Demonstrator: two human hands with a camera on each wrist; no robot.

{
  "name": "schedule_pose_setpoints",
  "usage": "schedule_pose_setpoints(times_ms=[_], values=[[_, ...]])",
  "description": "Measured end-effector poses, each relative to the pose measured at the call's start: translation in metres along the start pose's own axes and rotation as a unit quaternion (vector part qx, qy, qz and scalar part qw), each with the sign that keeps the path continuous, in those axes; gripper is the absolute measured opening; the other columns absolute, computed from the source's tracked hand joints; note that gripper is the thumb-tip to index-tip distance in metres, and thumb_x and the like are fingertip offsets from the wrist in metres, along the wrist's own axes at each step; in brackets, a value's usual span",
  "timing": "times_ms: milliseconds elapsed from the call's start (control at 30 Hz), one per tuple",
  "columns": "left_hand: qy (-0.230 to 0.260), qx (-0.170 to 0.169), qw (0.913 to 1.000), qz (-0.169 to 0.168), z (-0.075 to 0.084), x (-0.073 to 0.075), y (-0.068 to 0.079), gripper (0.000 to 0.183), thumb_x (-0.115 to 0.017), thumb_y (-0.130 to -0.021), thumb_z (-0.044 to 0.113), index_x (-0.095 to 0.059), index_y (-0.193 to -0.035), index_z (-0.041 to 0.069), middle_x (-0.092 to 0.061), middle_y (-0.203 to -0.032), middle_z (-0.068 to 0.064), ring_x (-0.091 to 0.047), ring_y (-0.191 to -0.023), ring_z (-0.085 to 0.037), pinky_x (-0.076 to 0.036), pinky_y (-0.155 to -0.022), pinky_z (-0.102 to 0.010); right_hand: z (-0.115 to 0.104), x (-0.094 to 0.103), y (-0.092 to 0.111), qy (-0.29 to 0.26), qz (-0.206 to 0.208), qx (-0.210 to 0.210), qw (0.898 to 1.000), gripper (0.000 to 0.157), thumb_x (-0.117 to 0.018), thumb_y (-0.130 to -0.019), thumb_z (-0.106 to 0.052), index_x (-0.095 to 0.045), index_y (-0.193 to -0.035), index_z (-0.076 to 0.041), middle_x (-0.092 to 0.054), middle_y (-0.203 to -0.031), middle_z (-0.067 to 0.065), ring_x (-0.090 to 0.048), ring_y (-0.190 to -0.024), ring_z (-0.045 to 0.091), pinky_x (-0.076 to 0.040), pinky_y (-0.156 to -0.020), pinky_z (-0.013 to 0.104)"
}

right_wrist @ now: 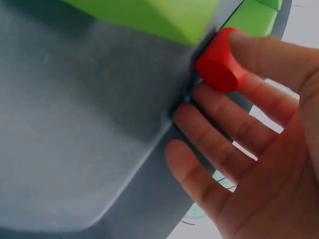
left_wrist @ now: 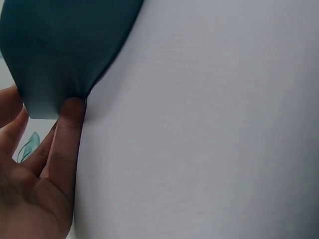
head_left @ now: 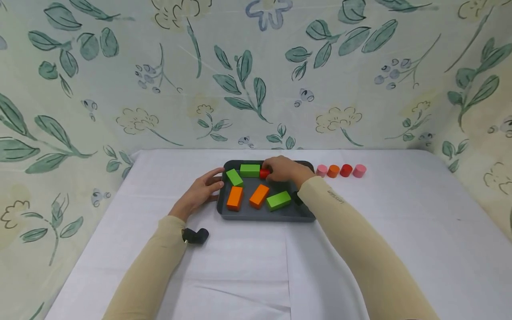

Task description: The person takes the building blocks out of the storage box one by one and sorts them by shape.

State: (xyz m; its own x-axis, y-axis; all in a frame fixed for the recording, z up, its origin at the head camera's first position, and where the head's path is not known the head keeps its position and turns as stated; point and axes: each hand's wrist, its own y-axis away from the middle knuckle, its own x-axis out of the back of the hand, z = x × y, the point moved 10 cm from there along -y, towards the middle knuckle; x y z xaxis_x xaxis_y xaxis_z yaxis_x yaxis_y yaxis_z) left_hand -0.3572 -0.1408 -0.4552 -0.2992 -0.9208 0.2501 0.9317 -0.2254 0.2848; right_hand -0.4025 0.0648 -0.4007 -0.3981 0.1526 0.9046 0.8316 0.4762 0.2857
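A dark grey tray sits on the white-covered table. My right hand reaches over its far side and pinches a red cylinder between thumb and index finger. In the right wrist view the other fingers lie extended along the tray wall. Beside the red cylinder, on its left, lies a green block. My left hand touches the tray's left end with fairly straight fingers. The left wrist view shows those fingers against the tray's outer wall.
Also in the tray are an angled green block, two orange blocks and a green block near the front. Right of the tray stands a row of several cylinders: pink, orange, red and pink.
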Motion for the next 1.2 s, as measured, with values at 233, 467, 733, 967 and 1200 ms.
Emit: schedule_pose_setpoints(times_ms=[233,467,733,967,1200], values=[[-0.005,0.003,1.0000,0.007,0.001,0.000,0.000,0.058,-0.054,-0.102,0.021,-0.033,-0.155,0.032,-0.032,-0.162,-0.015,-0.040,-0.143,-0.036,-0.046,-0.111,-0.051,0.002,-0.003,-0.007,0.009,0.005,-0.012,1.000,0.034,-0.067,-0.094,-0.022,-0.062,-0.126,-0.011,-0.065,-0.123,0.010,-0.055,-0.108,0.027,-0.050,-0.104,0.040],[-0.006,0.002,1.0000,0.005,0.001,-0.001,0.000,0.058,-0.054,-0.103,0.021,-0.032,-0.155,0.032,-0.031,-0.162,-0.016,-0.040,-0.144,-0.036,-0.047,-0.110,-0.051,0.003,-0.002,-0.006,-0.009,0.017,-0.007,1.000,0.030,-0.068,-0.093,-0.018,-0.064,-0.122,-0.009,-0.065,-0.120,0.010,-0.055,-0.106,0.027,-0.051,-0.102,0.039],[-0.002,0.003,1.0000,0.003,0.002,-0.002,0.001,0.058,-0.054,-0.102,0.021,-0.032,-0.155,0.032,-0.031,-0.162,-0.015,-0.040,-0.143,-0.036,-0.047,-0.110,-0.051,-0.002,0.016,0.009,-0.044,0.054,0.032,0.997,0.026,-0.072,-0.088,-0.014,-0.068,-0.113,-0.008,-0.069,-0.112,0.010,-0.058,-0.101,0.026,-0.054,-0.097,0.038],[-0.005,0.004,1.0000,-0.002,0.000,-0.003,-0.001,0.058,-0.053,-0.103,0.022,-0.032,-0.155,0.033,-0.030,-0.162,-0.015,-0.040,-0.144,-0.036,-0.046,-0.111,-0.051,0.001,0.029,0.035,-0.087,0.072,0.057,0.992,0.044,-0.067,-0.092,-0.014,-0.061,-0.135,-0.016,-0.063,-0.126,0.011,-0.056,-0.108,0.027,-0.054,-0.099,0.041],[-0.009,0.005,0.9999,-0.001,0.000,-0.001,-0.001,0.058,-0.053,-0.103,0.022,-0.030,-0.156,0.033,-0.030,-0.163,-0.015,-0.040,-0.144,-0.036,-0.045,-0.111,-0.051,0.004,0.043,0.055,-0.100,0.103,0.080,0.986,0.040,-0.067,-0.090,-0.009,-0.062,-0.129,-0.010,-0.065,-0.127,0.011,-0.059,-0.111,0.030,-0.054,-0.101,0.047]])
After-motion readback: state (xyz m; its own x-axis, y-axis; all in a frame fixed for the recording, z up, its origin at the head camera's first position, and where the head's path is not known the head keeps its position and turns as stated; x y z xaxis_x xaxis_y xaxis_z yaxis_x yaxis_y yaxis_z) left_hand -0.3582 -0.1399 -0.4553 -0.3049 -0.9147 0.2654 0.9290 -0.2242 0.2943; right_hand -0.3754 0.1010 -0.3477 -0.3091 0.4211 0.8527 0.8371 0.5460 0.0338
